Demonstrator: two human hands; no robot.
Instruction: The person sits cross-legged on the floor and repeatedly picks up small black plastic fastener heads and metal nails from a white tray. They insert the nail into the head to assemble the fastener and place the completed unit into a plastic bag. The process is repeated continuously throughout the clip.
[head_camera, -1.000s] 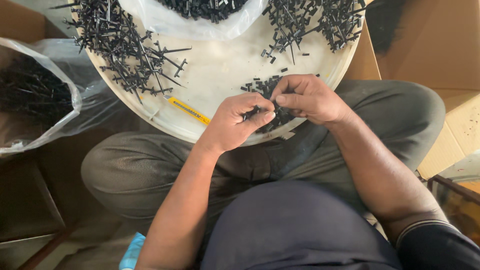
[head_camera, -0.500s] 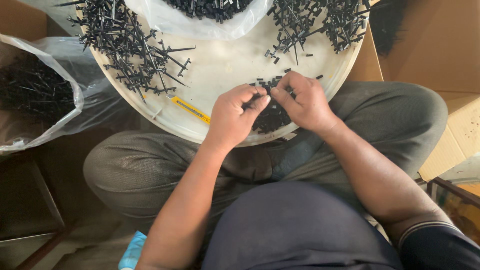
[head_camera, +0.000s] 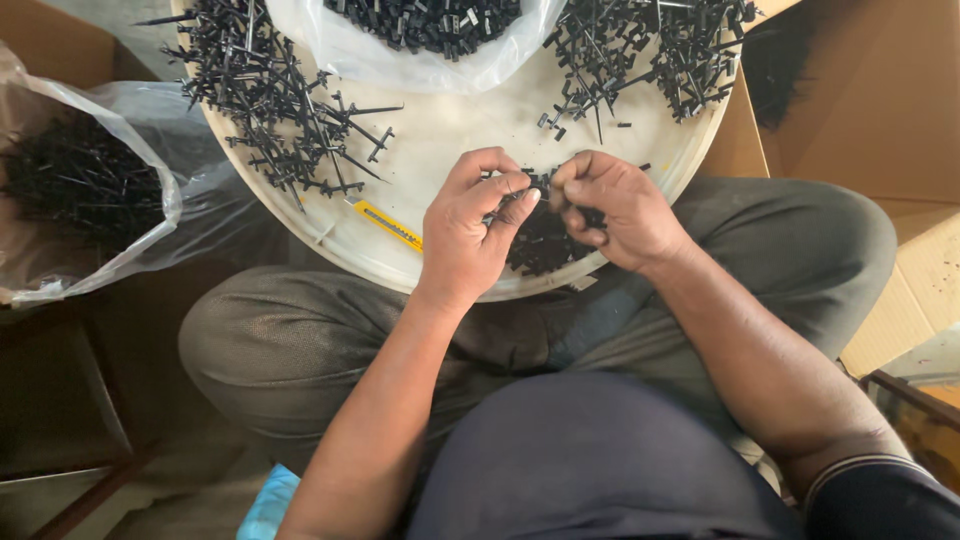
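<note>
My left hand (head_camera: 472, 228) and my right hand (head_camera: 612, 208) meet over the near edge of a round cream tray (head_camera: 452, 125) on my lap. Both pinch the same small black plastic piece (head_camera: 534, 186) between thumb and fingers, fingertips almost touching. Directly below them lies a small heap of loose black parts (head_camera: 540, 245). A tangle of black plastic sprue frames (head_camera: 270, 95) covers the tray's left side, and another pile of sprue frames (head_camera: 645, 50) lies at its far right.
A yellow utility knife (head_camera: 388, 225) lies on the tray left of my left hand. A clear bag of black parts (head_camera: 425, 30) sits at the tray's far edge. Another plastic bag of black sprues (head_camera: 80, 185) stands at left. Cardboard boxes (head_camera: 870, 110) flank the right.
Both hands shifted slightly away from me over the heap of loose parts and now pinch the piece higher, fingertips closer together. The tray and piles have not moved.
</note>
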